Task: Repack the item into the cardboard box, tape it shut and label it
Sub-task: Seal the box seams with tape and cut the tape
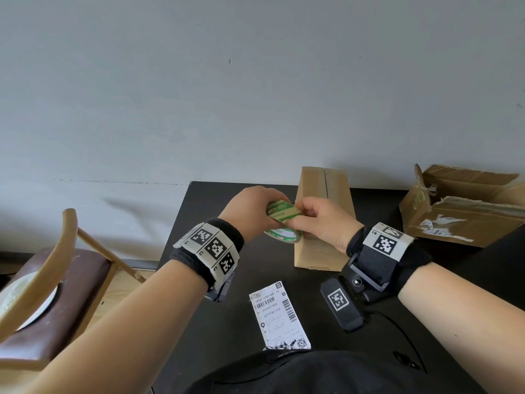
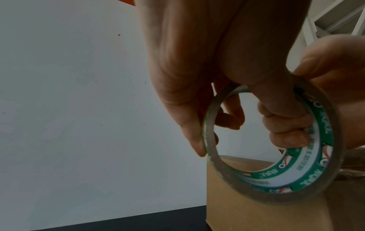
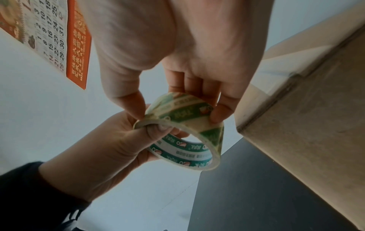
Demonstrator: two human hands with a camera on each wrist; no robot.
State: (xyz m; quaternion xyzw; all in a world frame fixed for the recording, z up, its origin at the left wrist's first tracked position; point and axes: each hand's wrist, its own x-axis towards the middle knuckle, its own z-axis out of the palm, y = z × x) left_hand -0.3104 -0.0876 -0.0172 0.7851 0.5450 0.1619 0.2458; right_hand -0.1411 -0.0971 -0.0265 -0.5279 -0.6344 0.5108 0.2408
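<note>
Cardboard box [image 1: 324, 220] lies closed mid-table, seam untaped. Tape roll [image 1: 282, 220] held just left of it: left hand [image 1: 250, 211] hooks fingers through core, right hand [image 1: 326, 220] pinches outer wrap. Likely hunting tape end; feel for ridge, peel slowly. Shipping label [image 1: 279, 315] waits nearer.

Plain grey-white wall [image 1: 199, 95] is filling the background, faint crack low on its left. Black table [image 1: 227, 308] is sitting against it. Wooden chair [image 1: 56, 280] with dark brown seat is standing left on light wood floor [image 1: 125, 282]. Orange-edged calendar [image 3: 59, 36] is hanging on wall.
</note>
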